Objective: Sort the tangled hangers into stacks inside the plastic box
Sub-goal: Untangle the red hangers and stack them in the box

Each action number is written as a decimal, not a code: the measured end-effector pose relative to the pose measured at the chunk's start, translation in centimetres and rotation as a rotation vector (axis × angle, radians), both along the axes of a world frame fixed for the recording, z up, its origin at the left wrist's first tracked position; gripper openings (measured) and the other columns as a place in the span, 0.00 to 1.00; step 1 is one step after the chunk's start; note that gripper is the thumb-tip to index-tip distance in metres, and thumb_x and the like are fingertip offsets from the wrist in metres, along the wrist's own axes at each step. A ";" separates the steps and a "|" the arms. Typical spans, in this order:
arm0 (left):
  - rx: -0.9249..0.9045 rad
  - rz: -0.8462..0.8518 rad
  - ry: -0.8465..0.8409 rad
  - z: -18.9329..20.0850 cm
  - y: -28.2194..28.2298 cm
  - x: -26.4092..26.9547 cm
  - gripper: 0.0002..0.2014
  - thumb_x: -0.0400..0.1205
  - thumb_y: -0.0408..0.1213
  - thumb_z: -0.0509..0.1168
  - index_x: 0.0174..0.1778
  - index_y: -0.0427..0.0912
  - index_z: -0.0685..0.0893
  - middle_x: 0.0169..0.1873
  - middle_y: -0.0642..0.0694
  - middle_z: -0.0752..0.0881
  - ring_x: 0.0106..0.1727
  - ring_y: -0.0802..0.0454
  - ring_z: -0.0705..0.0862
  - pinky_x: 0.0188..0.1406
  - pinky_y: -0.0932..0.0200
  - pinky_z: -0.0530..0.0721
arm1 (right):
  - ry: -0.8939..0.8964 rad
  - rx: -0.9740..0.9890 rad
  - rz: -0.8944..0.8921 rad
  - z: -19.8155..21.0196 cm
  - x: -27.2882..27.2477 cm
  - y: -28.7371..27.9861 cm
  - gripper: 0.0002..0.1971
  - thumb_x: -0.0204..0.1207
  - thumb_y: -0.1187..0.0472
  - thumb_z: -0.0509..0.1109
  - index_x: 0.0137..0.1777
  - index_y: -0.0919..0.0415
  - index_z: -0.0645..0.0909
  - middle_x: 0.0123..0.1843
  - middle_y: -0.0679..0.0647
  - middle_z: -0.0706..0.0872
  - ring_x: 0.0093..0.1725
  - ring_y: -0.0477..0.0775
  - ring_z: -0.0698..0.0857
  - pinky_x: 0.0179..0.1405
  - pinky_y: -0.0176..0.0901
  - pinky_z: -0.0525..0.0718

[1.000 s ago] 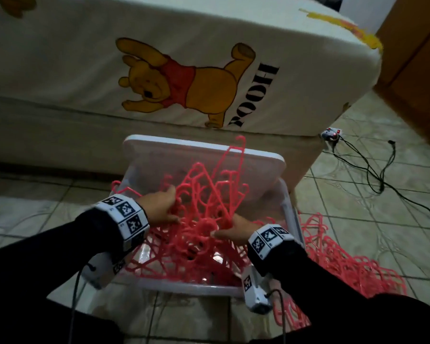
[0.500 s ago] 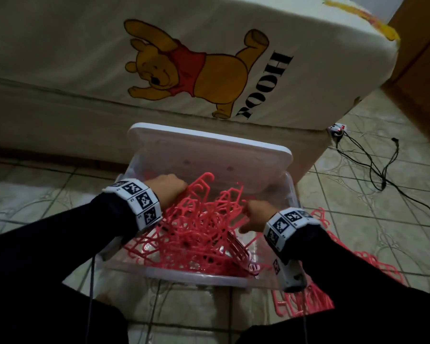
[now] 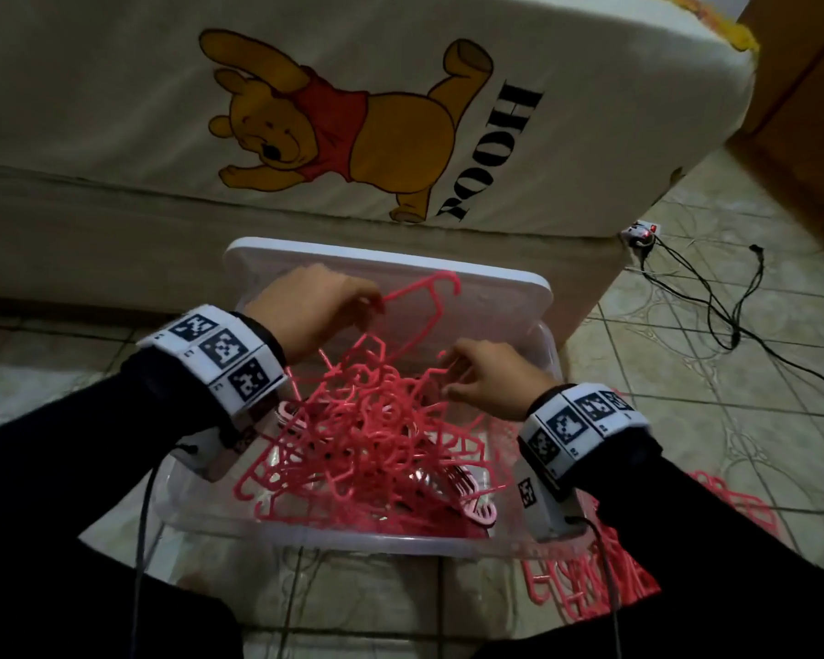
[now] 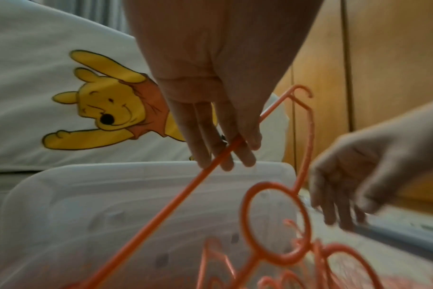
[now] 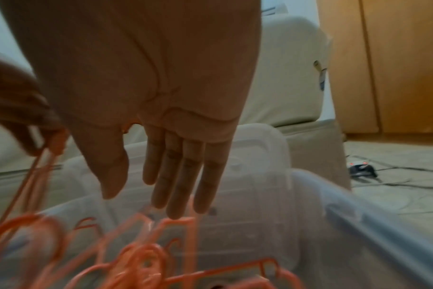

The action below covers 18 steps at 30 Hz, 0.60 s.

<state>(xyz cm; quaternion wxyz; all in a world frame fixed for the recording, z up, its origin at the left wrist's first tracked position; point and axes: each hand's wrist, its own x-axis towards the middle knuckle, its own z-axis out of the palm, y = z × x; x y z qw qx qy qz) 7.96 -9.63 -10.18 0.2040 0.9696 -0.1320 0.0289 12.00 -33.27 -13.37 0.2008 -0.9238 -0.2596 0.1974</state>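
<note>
A tangle of pink hangers (image 3: pixel 367 444) fills the clear plastic box (image 3: pixel 305 539) on the floor. My left hand (image 3: pixel 324 302) pinches one pink hanger (image 3: pixel 424 306) by its bar and holds it raised above the pile; the left wrist view shows the held hanger (image 4: pixel 225 152) between thumb and fingers of the left hand (image 4: pixel 225 150). My right hand (image 3: pixel 476 378) hovers over the right side of the tangle with straight fingers (image 5: pixel 181 185), just above the hangers (image 5: pixel 148 254), gripping nothing.
The box's white lid (image 3: pixel 472 297) stands propped behind it against a bed (image 3: pixel 353 111) with a bear print. More pink hangers (image 3: pixel 591 587) lie on the tiled floor at the right. A power strip (image 3: pixel 641 233) and black cables (image 3: pixel 714 302) run across the floor.
My left hand has lifted one hanger up out of the pile. My right hand has let go of the tangle and opened above it.
</note>
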 end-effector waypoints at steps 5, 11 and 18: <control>-0.282 0.041 0.002 0.3 -0.2 0.4 0.05 0.81 0.35 0.68 0.49 0.47 0.87 0.35 0.58 0.88 0.35 0.68 0.85 0.37 0.75 0.77 | 0.035 0.023 0.042 0.0 -1.1 1.3 0.13 0.75 0.59 0.72 0.58 0.61 0.81 0.55 0.56 0.88 0.55 0.53 0.85 0.59 0.47 0.81; -0.439 0.111 0.076 -0.4 0.2 0.3 0.05 0.82 0.34 0.67 0.49 0.47 0.86 0.34 0.54 0.90 0.33 0.62 0.88 0.32 0.74 0.80 | 0.076 0.148 -0.065 -0.1 -1.4 1.9 0.02 0.77 0.63 0.71 0.48 0.58 0.80 0.46 0.57 0.88 0.37 0.51 0.88 0.42 0.46 0.89; -0.384 0.098 0.099 -0.2 0.7 -0.2 0.05 0.82 0.36 0.67 0.50 0.46 0.87 0.34 0.52 0.90 0.34 0.61 0.88 0.35 0.70 0.83 | 0.128 0.054 0.072 0.0 -1.1 2.7 0.10 0.79 0.60 0.68 0.58 0.60 0.83 0.48 0.53 0.87 0.42 0.46 0.82 0.47 0.44 0.82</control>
